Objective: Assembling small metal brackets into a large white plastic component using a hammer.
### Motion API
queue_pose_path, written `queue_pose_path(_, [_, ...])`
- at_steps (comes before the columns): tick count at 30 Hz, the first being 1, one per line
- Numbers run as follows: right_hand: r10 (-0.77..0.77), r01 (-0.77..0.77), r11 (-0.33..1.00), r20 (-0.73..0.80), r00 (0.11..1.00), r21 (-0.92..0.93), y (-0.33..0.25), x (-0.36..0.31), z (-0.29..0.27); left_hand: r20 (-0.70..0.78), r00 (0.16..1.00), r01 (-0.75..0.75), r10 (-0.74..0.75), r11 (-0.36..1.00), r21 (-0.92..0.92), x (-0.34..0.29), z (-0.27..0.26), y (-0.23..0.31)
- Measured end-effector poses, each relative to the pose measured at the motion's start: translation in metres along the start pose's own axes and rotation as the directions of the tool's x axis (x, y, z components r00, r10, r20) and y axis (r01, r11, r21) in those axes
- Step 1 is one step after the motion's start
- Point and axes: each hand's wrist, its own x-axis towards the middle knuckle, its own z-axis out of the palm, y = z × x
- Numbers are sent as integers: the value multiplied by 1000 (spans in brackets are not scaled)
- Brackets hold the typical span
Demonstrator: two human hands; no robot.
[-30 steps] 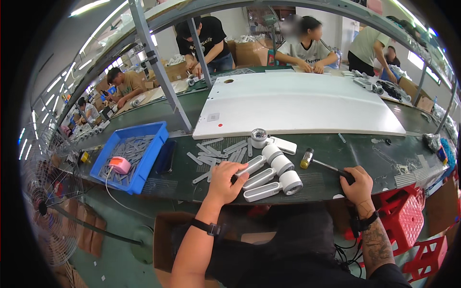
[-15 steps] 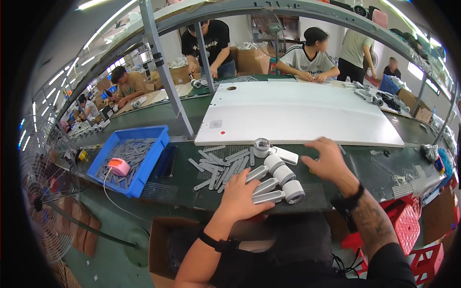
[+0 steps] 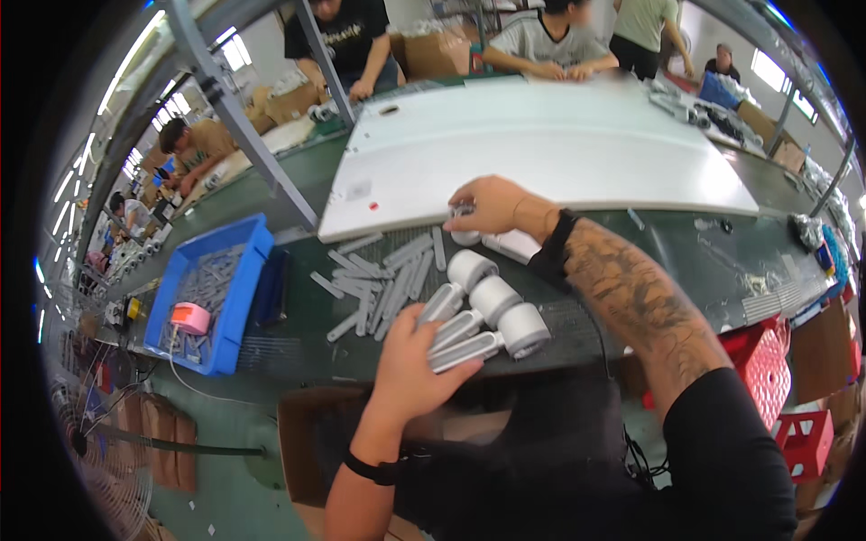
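R hand [image 3: 494,204] fwd, fingers [image 3: 458,200] dn

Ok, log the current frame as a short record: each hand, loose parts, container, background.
Left hand: over the handle ends of three white-and-grey devices lying side by side
Right hand: fingers at the round head of a fourth device; grip partly hidden
Loose parts: grey strips scattered on the green bench
Container: blue tray with more such strips and a pink object
Background: large white board, other people beyond it
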Motion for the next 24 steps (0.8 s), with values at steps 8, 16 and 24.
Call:
queue_pose_path(8, [545, -130, 734, -465, 698, 666, 9, -145, -99, 1, 997, 77, -78, 991, -109, 33, -30, 1])
queue_pose_path(16, [729, 107, 354, -346, 591, 929, 15, -263, -80, -12, 989, 146, -146, 977, 154, 216, 59, -42])
queue_pose_path(24, [702, 216, 119, -236, 671, 969, -14, -264, -37, -114, 987, -121, 109, 988, -101, 287, 131, 27])
